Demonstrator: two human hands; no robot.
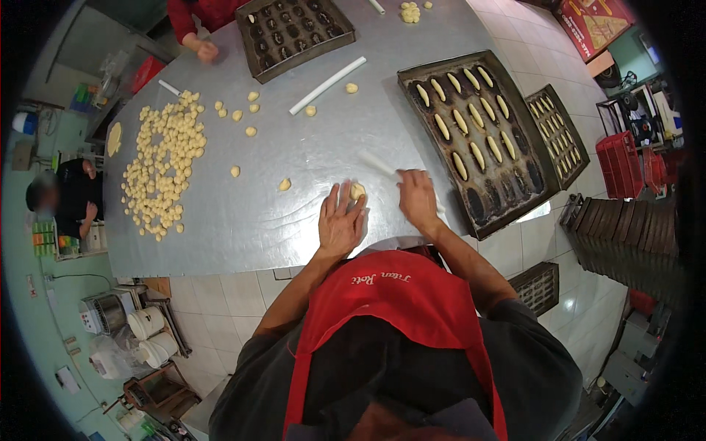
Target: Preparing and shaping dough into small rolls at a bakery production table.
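My left hand (341, 224) is over the near part of the metal table, its fingers stretched out and apart. A small ball of pale dough (357, 191) lies against its fingertips. To the right, my right hand (418, 200) is closed around a thin white rolling pin (380, 165), which is smeared by motion. The pin slants from upper left to lower right, and one end shows past my wrist. Right of that hand stands a dark baking tray (533, 192) holding several rows of slim rolled dough pieces (476, 115).
A big cluster of dough balls (165, 158) covers the table's left side, and single balls lie between it and me. Another white rolling pin (327, 86) lies farther off. A tray (298, 70) stands beside a co-worker's hand (207, 51). Stacked trays (625, 239) are at the right.
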